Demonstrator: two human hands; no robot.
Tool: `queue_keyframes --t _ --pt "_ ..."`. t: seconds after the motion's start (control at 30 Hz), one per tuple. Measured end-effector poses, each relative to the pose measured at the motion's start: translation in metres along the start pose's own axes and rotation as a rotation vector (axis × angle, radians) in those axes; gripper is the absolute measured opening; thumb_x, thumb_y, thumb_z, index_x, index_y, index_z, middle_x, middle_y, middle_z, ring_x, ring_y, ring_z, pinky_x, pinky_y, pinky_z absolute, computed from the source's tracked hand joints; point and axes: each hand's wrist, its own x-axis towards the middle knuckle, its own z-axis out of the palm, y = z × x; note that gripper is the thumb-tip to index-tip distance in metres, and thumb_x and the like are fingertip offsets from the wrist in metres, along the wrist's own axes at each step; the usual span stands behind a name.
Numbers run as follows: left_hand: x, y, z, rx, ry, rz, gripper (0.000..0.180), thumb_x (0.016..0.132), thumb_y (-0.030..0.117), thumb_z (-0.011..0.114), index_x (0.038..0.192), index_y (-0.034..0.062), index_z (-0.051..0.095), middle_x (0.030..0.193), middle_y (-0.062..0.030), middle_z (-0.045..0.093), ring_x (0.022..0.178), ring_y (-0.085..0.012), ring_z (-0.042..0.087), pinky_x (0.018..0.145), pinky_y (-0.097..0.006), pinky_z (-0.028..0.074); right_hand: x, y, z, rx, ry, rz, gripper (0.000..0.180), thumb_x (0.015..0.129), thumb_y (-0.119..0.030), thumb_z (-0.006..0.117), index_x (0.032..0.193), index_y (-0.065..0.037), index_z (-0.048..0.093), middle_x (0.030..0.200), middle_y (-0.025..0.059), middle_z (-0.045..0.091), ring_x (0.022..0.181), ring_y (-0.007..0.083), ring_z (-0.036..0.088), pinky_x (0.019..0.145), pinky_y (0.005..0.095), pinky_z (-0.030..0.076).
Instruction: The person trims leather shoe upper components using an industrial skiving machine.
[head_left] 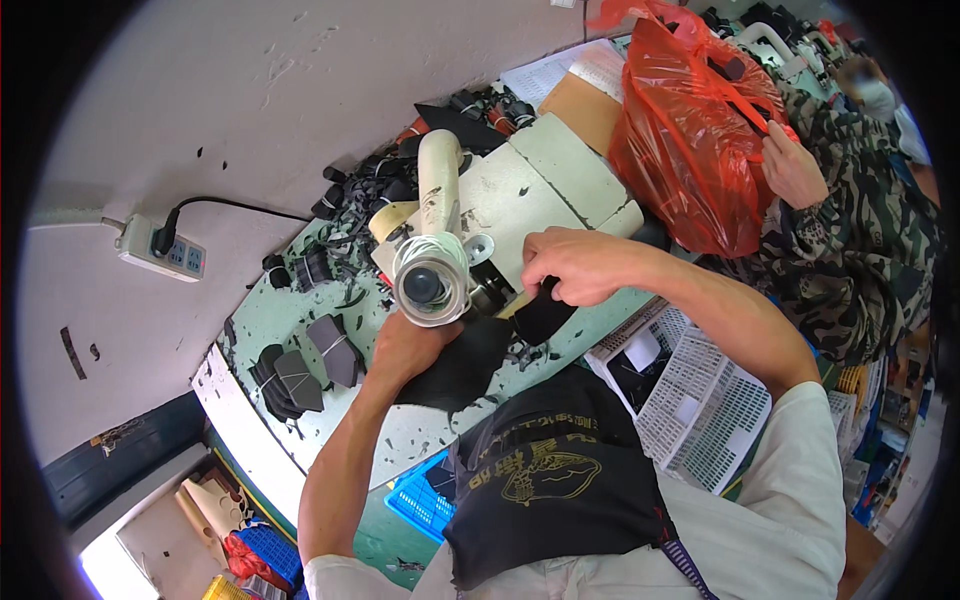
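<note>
A cream bench machine (490, 200), with a bent tube (439, 170) ending in a round mouth, stands on the pale green table. My left hand (408, 348) is at the machine's near side, beside a large black sheet piece (462, 365); its fingers are hidden behind the round mouth. My right hand (578, 266) is closed, thumb and fingers pinching a smaller black flat piece (545, 314) just right of the machine's working end. Left of my left hand lie bundled dark grey cut pieces (335, 350) and a stack of similar pieces (290, 383).
Black scraps and bundles (350, 205) cover the table behind the machine. A co-worker's hand (795, 168) holds a red plastic bag (680, 140) at the far right. White baskets (690, 400) and a blue basket (425, 497) sit below the table edge. A power strip (160, 247) hangs left.
</note>
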Motion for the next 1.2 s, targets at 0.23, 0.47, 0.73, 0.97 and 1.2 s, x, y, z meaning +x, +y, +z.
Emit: queue_keyframes --t 0.23,0.47,0.73,0.97,1.2 --pt "-0.011 -0.009 -0.004 -0.462 -0.213 0.066 0.029 0.081 0.01 0.067 0.108 -0.0008 0.064 0.1 -0.0091 0.067 0.091 -0.0174 0.061 0.083 -0.032 0.047 0.015 -0.02 0.021 -0.223 0.045 0.131 0.031 0.072 -0.003 0.061 0.103 -0.006 0.064 0.104 0.0103 0.06 0.101 0.0299 0.056 0.086 0.0405 0.045" --pt "0.002 0.002 -0.003 0.003 -0.075 -0.103 0.047 0.075 0.02 0.074 0.117 0.0039 0.061 0.113 -0.0148 0.066 0.102 -0.0256 0.063 0.089 -0.034 0.046 0.004 -0.004 -0.002 -0.076 -0.03 -0.003 0.028 0.069 -0.002 0.058 0.095 -0.009 0.067 0.104 0.0108 0.061 0.1 0.0306 0.057 0.085 0.0399 0.044" --pt "-0.003 -0.024 -0.001 -0.282 -0.164 -0.08 0.039 0.073 0.018 0.076 0.107 0.004 0.065 0.097 -0.0081 0.07 0.092 -0.0209 0.065 0.085 -0.033 0.048 0.013 -0.026 0.01 -0.167 -0.005 0.229 0.032 0.066 0.001 0.054 0.093 -0.011 0.068 0.093 0.011 0.064 0.098 0.0295 0.058 0.087 0.0395 0.043" --pt "0.005 -0.011 0.013 -0.058 0.081 0.059 0.038 0.075 0.023 0.073 0.109 0.0071 0.065 0.101 -0.0139 0.068 0.094 -0.0304 0.065 0.084 -0.038 0.048 0.005 -0.016 -0.006 -0.063 -0.092 0.043 0.035 0.065 0.002 0.054 0.095 -0.01 0.068 0.109 0.0125 0.059 0.104 0.0304 0.055 0.086 0.0405 0.046" --pt "-0.058 -0.003 0.054 -0.213 0.167 -0.144 0.033 0.086 0.039 0.062 0.094 0.0091 0.072 0.081 -0.0168 0.068 0.079 -0.0347 0.066 0.072 -0.041 0.049 -0.018 -0.035 0.018 -0.273 0.317 0.013 0.027 0.068 -0.002 0.062 0.093 -0.007 0.067 0.093 0.0031 0.063 0.09 0.0253 0.058 0.083 0.037 0.045"
